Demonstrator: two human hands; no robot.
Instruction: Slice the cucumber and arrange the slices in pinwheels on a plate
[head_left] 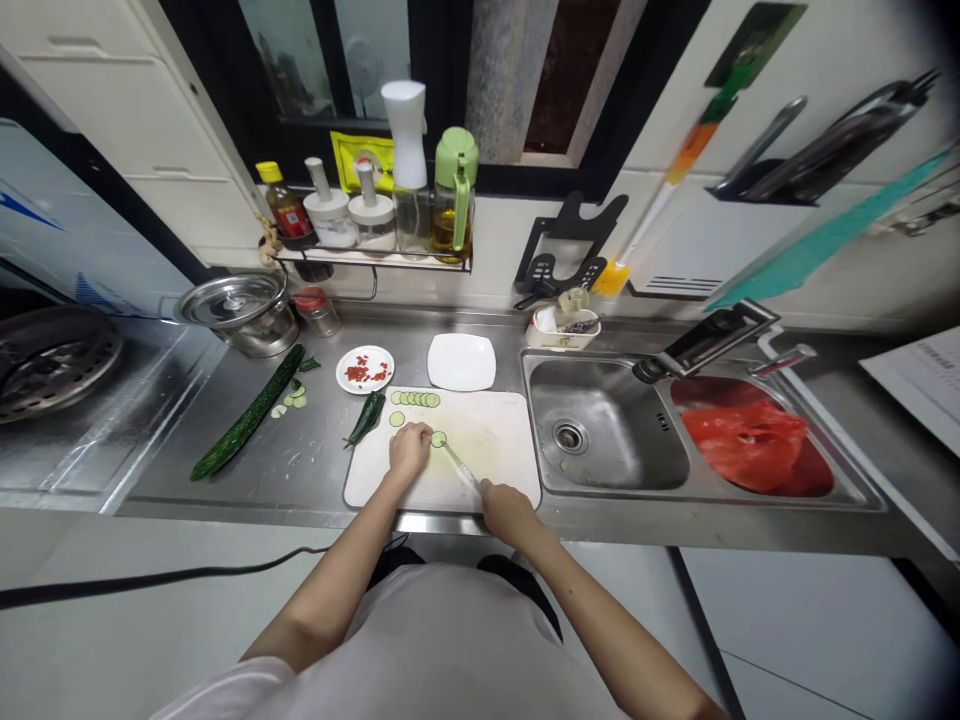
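Note:
On the white cutting board point(495, 450) my left hand point(409, 449) is curled over a short piece of cucumber point(438, 438), holding it down. My right hand point(508, 510) grips the handle of a knife point(459, 464) whose blade points up-left to the cucumber's cut end. A row of several cucumber slices point(415, 399) lies along the board's far edge, and one more slice point(397, 419) sits just below it.
A long whole cucumber point(247, 415) and loose slices lie on the steel counter at left, beside a green chilli point(366, 417). Behind the board are a small dish of chopped red chilli point(364, 369) and an empty white plate point(461, 361). A double sink point(607, 430) is at right; its far basin holds something red point(746, 440).

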